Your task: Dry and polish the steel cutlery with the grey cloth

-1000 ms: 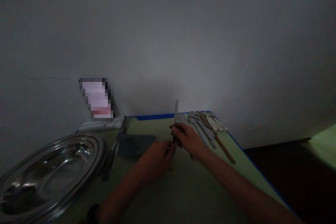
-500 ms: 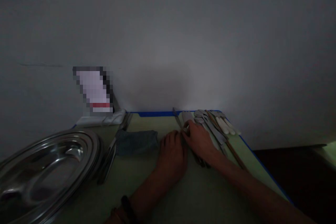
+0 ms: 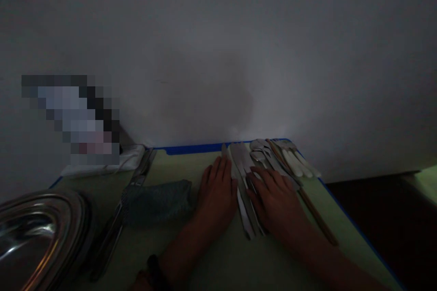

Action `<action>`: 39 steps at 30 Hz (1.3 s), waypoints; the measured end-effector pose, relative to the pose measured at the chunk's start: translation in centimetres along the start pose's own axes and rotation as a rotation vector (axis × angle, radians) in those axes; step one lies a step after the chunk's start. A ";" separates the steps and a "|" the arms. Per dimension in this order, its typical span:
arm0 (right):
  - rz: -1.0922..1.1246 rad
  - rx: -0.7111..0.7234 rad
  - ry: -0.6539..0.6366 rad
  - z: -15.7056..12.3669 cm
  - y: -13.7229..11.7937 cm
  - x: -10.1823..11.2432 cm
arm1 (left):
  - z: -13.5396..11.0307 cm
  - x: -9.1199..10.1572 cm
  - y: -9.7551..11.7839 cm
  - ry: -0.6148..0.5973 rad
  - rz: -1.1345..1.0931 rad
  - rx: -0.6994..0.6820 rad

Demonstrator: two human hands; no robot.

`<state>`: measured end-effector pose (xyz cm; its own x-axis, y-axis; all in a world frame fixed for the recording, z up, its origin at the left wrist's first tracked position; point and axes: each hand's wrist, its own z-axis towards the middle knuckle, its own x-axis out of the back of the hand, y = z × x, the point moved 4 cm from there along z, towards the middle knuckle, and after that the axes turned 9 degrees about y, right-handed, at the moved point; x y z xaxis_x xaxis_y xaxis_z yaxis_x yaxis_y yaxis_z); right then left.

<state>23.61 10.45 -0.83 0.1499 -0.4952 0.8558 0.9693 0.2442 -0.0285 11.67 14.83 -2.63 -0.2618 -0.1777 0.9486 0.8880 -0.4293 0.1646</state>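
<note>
My left hand (image 3: 215, 195) lies flat and open on the pale green table (image 3: 211, 263), fingers stretched toward the wall. My right hand (image 3: 276, 200) also rests flat and open, palm down, on a row of cutlery. Between the two hands lie table knives (image 3: 244, 182) side by side, blades pointing to the wall. Right of them are spoons (image 3: 261, 152), a wooden-handled utensil (image 3: 312, 211) and white-handled pieces (image 3: 297, 163). Neither hand grips anything.
A folded grey cloth (image 3: 159, 200) lies left of my left hand. Tongs or long metal utensils (image 3: 118, 216) lie beside it, and a steel tray (image 3: 34, 236) sits at the far left. A white folded item (image 3: 129, 157) is by the wall. The table's blue edge (image 3: 348, 218) drops off on the right.
A second ago my right hand held a knife upright. It has laid the knife down with the others, and both hands now lie flat on the table. The view has shifted right.
</note>
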 end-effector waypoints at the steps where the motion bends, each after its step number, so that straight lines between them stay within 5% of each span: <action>1: 0.007 0.003 0.018 -0.3 0.0 0.1 | 0.1 0.0 -0.3 -0.005 0.018 0.003; 19: 0.148 -0.048 0.018 -1.4 -0.3 -0.4 | 0.4 0.5 -0.3 0.052 0.025 -0.040; 28: 0.191 -0.086 0.052 -2.0 -0.1 -0.2 | -0.8 1.4 -0.2 -0.087 -0.124 -0.252; 39: 0.182 -0.047 0.051 -1.4 -0.4 0.6 | -0.8 0.9 -0.1 -0.088 -0.068 -0.262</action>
<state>23.57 8.89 -1.07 0.3322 -0.4879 0.8072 0.9331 0.2948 -0.2059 11.01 13.97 -1.98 -0.2735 -0.0677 0.9595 0.7382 -0.6543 0.1642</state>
